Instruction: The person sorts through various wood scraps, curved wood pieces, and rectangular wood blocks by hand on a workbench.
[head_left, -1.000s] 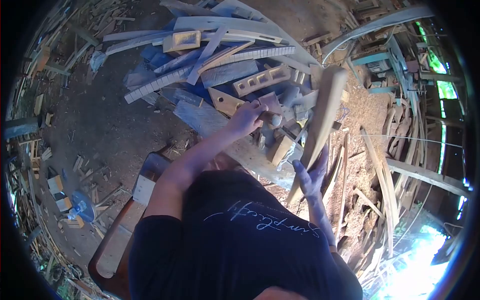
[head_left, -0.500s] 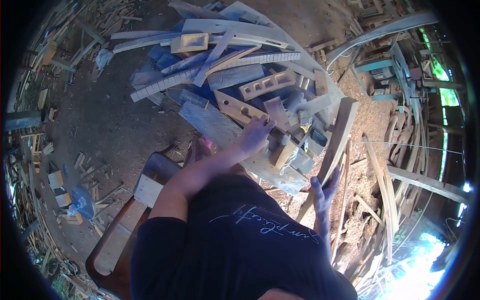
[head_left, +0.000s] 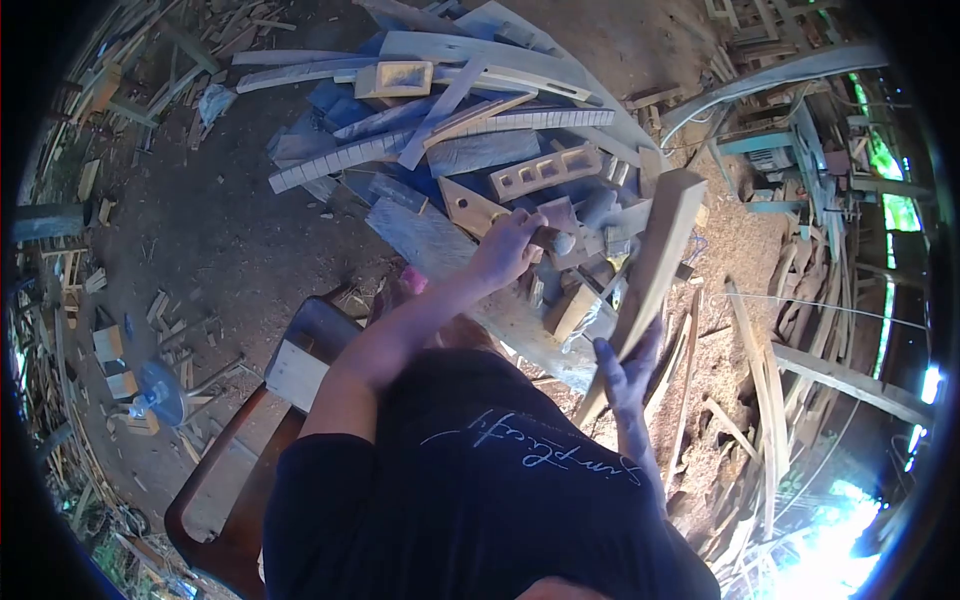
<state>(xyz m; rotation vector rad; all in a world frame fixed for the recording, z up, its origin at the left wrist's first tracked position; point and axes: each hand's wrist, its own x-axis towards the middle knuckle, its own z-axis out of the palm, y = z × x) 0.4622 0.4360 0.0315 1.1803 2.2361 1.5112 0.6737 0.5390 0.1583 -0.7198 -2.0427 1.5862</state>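
Observation:
My left hand (head_left: pixel 505 252) is closed around a short dark tool (head_left: pixel 548 240) with a round, pale end, held over the cluttered worktable (head_left: pixel 420 238). Its kind is not plain, and my fingers cover part of it. On the right, my right hand (head_left: pixel 630 385) grips the lower part of a long squared wooden beam (head_left: pixel 657 255), thumb on the near side and the other fingers partly hidden behind it. The beam slants up past the table's right edge. Just beyond my left hand lie a wooden piece with round holes (head_left: pixel 468 208) and a slotted wooden block (head_left: pixel 545 172).
Long wooden strips (head_left: pixel 440 140) and a hollowed wooden block (head_left: pixel 395 79) lie across the table. A dark chair (head_left: pixel 225 490) stands at left, with a round fan (head_left: pixel 160 392) beyond it. Wood shavings (head_left: pixel 715 370) and planks (head_left: pixel 765 400) cover the floor at right.
My left hand has lifted slightly and now holds the dark tool with its round end showing. The beam in my right hand has shifted left and towards me.

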